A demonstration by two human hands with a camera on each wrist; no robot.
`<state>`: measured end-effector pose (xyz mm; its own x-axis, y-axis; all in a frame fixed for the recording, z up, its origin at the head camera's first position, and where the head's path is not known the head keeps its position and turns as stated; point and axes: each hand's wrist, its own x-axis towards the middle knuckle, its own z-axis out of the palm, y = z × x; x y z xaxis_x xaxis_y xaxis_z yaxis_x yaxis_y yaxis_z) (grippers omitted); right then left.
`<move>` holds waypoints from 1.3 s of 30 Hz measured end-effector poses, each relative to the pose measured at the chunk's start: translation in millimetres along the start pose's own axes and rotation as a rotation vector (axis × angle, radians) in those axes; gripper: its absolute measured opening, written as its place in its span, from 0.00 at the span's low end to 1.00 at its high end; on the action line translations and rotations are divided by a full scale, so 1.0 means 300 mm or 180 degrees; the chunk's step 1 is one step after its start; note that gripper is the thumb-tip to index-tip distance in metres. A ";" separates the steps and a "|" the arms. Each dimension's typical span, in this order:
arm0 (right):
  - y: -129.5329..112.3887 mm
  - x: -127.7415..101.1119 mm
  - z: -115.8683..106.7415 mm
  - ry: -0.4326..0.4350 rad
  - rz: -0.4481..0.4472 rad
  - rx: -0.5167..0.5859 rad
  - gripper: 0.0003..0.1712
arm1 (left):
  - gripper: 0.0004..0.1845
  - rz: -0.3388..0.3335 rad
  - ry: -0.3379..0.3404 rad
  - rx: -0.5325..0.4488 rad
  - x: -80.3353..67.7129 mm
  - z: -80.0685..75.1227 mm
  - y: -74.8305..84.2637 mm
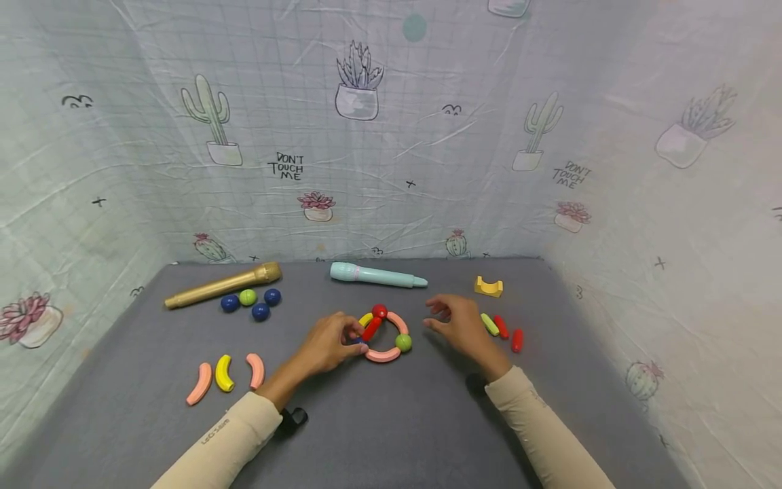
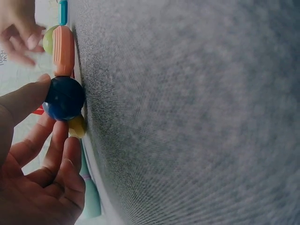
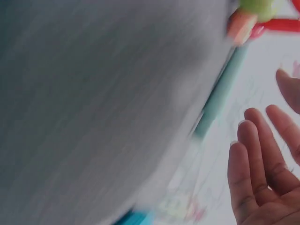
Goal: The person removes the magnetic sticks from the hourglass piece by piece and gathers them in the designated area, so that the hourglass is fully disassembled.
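Note:
My left hand (image 1: 326,343) pinches a dark blue ball (image 2: 64,98) between thumb and fingertips at the left side of a ring of toy pieces. Round the ring run a lower pink curved piece (image 1: 383,355), a green ball (image 1: 403,342), an upper pink curved piece (image 1: 398,322), a red ball (image 1: 379,311) and a yellow curved piece (image 1: 365,319), partly behind my fingers. A red stick (image 1: 371,330) slants from the red ball towards the blue one. My right hand (image 1: 458,324) hovers to the right of the ring, fingers relaxed and apart, holding nothing.
At the back lie a gold microphone-shaped stick (image 1: 222,285) and a mint one (image 1: 379,275). Several loose balls (image 1: 261,312) and curved pieces (image 1: 222,373) are at left. On the right are a yellow cradle-shaped block (image 1: 489,286) and short red and green sticks (image 1: 517,340).

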<state>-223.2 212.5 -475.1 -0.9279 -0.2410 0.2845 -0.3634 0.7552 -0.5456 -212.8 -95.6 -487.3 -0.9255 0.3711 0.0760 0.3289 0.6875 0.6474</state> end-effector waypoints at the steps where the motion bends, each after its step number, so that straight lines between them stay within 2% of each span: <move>1: -0.023 0.011 0.016 -0.0062 -0.0021 0.0117 0.21 | 0.12 0.0003 0.0002 0.0001 0.000 0.000 0.001; 5: -0.099 0.054 0.079 -0.0292 -0.0157 0.0419 0.22 | 0.12 0.0014 0.0020 0.0009 0.000 0.001 0.001; 9: -0.140 0.089 0.132 -0.0421 -0.0339 0.0462 0.20 | 0.12 0.0022 0.0041 0.0013 -0.002 0.001 0.003; 13: -0.154 0.109 0.160 -0.0441 -0.0396 0.0468 0.17 | 0.12 0.0014 0.0045 -0.0004 -0.003 0.004 0.005; 23: -0.168 0.136 0.173 -0.0336 -0.0097 0.0607 0.10 | 0.12 -0.0013 0.0029 -0.0041 -0.002 0.003 -0.003; 27: -0.155 0.126 0.165 -0.0299 0.0131 0.0790 0.11 | 0.12 -0.0034 0.0015 -0.0043 -0.001 0.006 -0.004; 32: -0.108 0.106 0.127 -0.0025 0.0305 0.0942 0.12 | 0.13 -0.0004 0.0042 -0.0028 -0.002 0.009 -0.003; 39: -0.005 0.066 0.045 0.0179 0.0425 0.0712 0.15 | 0.13 -0.0017 0.0039 -0.0007 -0.001 0.010 -0.005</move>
<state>-242.1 198.5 -479.4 -0.9650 -0.1094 0.2383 -0.2534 0.6230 -0.7401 -212.3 -94.8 -490.5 -0.9295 0.3597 0.0819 0.3235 0.6880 0.6496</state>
